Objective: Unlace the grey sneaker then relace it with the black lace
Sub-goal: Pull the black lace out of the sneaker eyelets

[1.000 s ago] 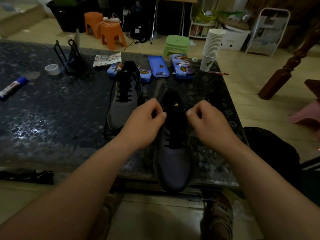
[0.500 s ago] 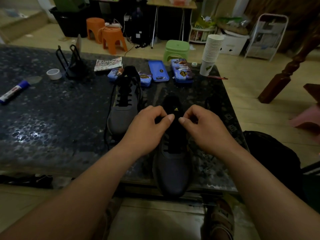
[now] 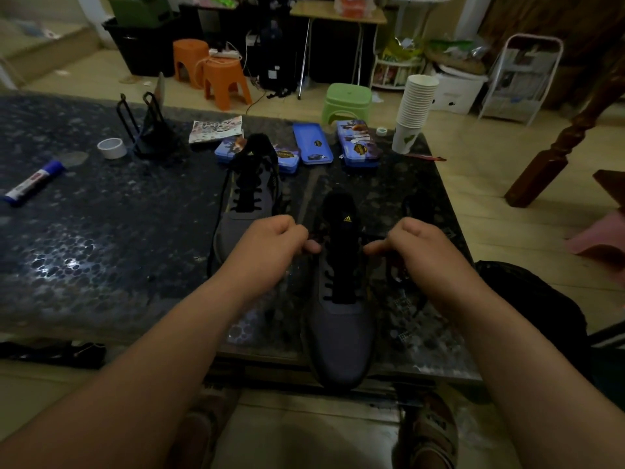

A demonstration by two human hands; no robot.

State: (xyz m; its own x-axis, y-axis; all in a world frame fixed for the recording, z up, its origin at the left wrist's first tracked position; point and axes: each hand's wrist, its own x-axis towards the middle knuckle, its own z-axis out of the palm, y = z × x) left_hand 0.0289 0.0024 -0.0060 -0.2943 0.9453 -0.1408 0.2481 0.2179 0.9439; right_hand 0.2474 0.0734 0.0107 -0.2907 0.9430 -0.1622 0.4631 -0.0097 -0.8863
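Separation has grown: left hand [image 3: 270, 245] and right hand [image 3: 416, 248], close together over the tongue half a second ago, now flank the grey sneaker [image 3: 341, 333] lying between them on the worktop [image 3: 101, 248]. Both have curled fingers, each apparently pinching an end of the black lace [image 3: 341, 282]. Judgement: a crossing is being drawn taut.
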